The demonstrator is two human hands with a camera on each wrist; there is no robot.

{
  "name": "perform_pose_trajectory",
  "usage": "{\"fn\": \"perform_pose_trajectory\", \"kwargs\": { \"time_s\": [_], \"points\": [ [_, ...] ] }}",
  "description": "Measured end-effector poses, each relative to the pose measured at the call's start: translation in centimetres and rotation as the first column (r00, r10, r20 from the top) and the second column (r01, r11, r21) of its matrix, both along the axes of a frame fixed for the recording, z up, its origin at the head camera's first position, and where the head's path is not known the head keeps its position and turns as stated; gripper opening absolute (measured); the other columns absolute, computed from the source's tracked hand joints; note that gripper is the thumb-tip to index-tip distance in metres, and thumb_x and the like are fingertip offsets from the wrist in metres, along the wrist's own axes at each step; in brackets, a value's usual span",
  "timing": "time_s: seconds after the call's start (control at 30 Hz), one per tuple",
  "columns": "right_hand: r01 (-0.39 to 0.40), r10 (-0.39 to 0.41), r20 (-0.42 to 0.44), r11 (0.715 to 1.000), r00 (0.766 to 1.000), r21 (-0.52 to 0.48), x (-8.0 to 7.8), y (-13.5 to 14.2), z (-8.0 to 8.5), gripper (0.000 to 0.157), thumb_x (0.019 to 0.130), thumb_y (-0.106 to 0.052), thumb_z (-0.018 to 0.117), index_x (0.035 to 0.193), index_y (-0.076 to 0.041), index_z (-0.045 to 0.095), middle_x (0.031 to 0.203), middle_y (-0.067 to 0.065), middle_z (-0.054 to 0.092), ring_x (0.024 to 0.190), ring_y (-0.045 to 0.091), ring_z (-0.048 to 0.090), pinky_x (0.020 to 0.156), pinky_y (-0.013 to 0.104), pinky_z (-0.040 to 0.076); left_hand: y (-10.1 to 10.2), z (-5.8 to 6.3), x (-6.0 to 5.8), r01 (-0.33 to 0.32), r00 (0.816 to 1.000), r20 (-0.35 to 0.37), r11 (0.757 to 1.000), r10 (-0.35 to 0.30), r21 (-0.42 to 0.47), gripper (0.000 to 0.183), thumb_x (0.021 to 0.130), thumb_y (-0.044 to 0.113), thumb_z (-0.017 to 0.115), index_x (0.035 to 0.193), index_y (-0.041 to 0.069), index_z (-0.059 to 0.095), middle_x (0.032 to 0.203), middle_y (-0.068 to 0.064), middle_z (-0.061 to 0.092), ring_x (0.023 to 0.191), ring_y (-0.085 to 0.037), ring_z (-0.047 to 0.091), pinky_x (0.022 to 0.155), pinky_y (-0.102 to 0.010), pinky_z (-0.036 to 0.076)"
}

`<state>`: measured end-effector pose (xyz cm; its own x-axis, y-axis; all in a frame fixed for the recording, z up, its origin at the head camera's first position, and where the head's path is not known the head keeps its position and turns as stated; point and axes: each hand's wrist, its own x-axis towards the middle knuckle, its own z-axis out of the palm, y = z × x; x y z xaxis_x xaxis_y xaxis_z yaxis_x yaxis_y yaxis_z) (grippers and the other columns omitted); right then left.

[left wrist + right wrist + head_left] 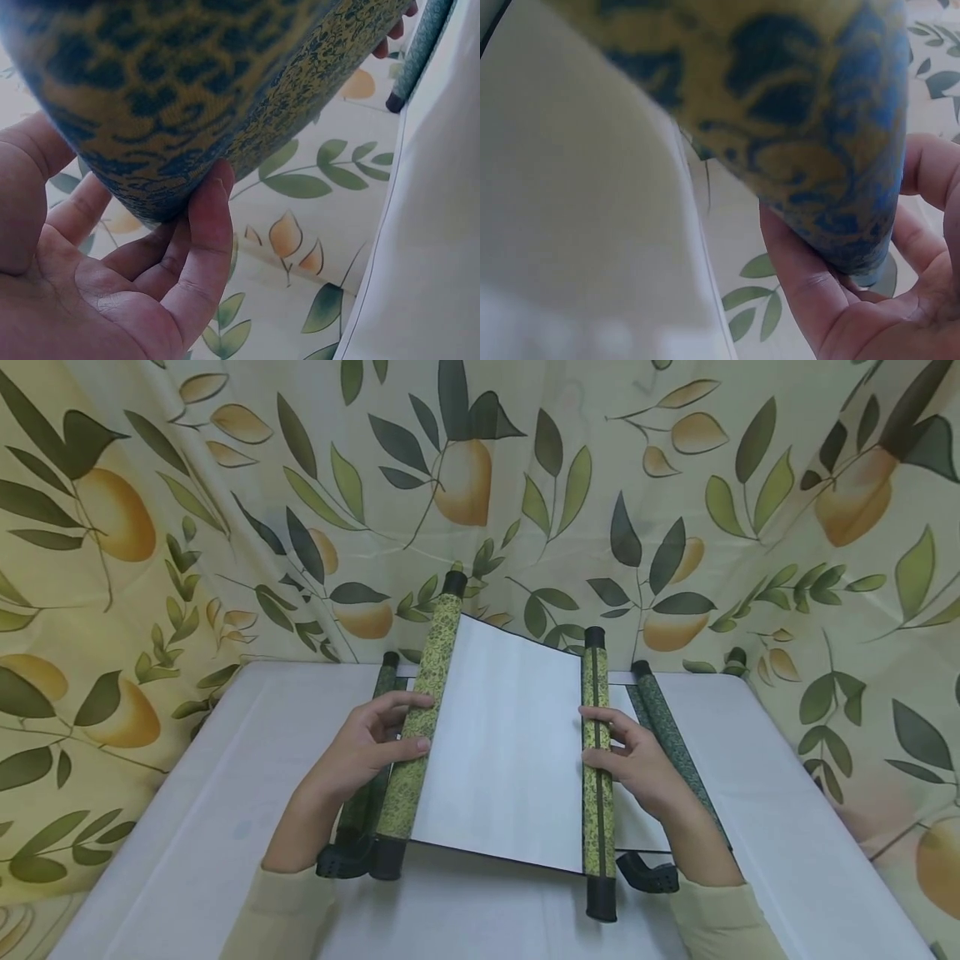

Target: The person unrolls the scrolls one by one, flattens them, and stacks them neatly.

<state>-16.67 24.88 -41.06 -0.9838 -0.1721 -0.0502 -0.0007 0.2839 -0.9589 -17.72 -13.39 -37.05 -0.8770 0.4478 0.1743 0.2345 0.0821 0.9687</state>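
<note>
Yellow scroll, one — part unrolled, raised above the table, white sheet between two rolls. Your left hand grips the left roll between fingers and thumb; your right hand, likewise, the right roll. Green scroll, one — beneath, on the table. Bare tabletop either side; curtain behind the far edge.

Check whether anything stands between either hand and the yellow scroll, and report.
Nothing visible does. The left hand grips the left roll of the yellow scroll directly, the right hand its right roll. The green scroll lies behind it in the head view, not between.
</note>
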Motion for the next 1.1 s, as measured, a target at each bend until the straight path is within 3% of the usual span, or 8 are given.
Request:
{"fn": "perform_pose_trajectory", "kwargs": {
  "time_s": [0.23, 0.43, 0.73, 1.1],
  "points": [
    [0.012, -0.012, -0.009, 1.000, 1.000, 0.009, -0.11, 0.12, -0.04, 0.059, 0.093, -0.004, 0.063, 0.148, -0.013, 0.045, 0.153, 0.021, 0.033, 0.104, 0.029, 0.061, 0.078, 0.037, 0.054, -0.25, 0.03, -0.03, -0.008, 1.000, -0.003, 1.000, 0.008, -0.003, 0.048, 0.089, 0.007, 0.073, 0.134, 0.012, 0.057, 0.144, -0.010, 0.053, 0.128, -0.031, 0.054, 0.093, -0.041, 0.050],
    [0.011, -0.011, -0.002, 1.000, 1.000, 0.009, -0.10, 0.12, -0.04, 0.060, 0.093, -0.009, 0.068, 0.148, -0.014, 0.045, 0.156, 0.019, 0.030, 0.106, 0.030, 0.062, 0.079, 0.036, 0.055, -0.31, -0.02, -0.02, -0.005, 1.000, -0.008, 1.000, 0.005, -0.005, 0.048, 0.089, 0.008, 0.073, 0.134, 0.012, 0.057, 0.145, -0.009, 0.051, 0.132, -0.031, 0.051, 0.096, -0.043, 0.048],
    [0.018, -0.017, -0.011, 1.000, 1.000, 0.017, 0.09, 0.27, 0.20, 0.059, 0.094, -0.004, 0.061, 0.149, -0.015, 0.044, 0.162, 0.018, 0.018, 0.121, 0.041, 0.053, 0.081, 0.038, 0.054, -0.30, 0.09, 0.05, -0.009, 1.000, -0.005, 1.000, 0.009, 0.006, 0.048, 0.089, 0.006, 0.073, 0.134, 0.011, 0.057, 0.140, -0.010, 0.055, 0.125, -0.028, 0.056, 0.094, -0.040, 0.050],
    [0.010, -0.010, -0.016, 1.000, 1.000, 0.001, -0.08, 0.40, 0.02, 0.062, 0.093, -0.004, 0.066, 0.150, -0.014, 0.043, 0.152, 0.021, 0.034, 0.110, 0.033, 0.061, 0.078, 0.035, 0.057, -0.45, 0.15, -0.03, -0.007, 1.000, -0.009, 1.000, 0.007, 0.005, 0.048, 0.089, 0.006, 0.073, 0.134, 0.010, 0.057, 0.139, -0.011, 0.056, 0.123, -0.028, 0.057, 0.094, -0.040, 0.050]
  ]
}}
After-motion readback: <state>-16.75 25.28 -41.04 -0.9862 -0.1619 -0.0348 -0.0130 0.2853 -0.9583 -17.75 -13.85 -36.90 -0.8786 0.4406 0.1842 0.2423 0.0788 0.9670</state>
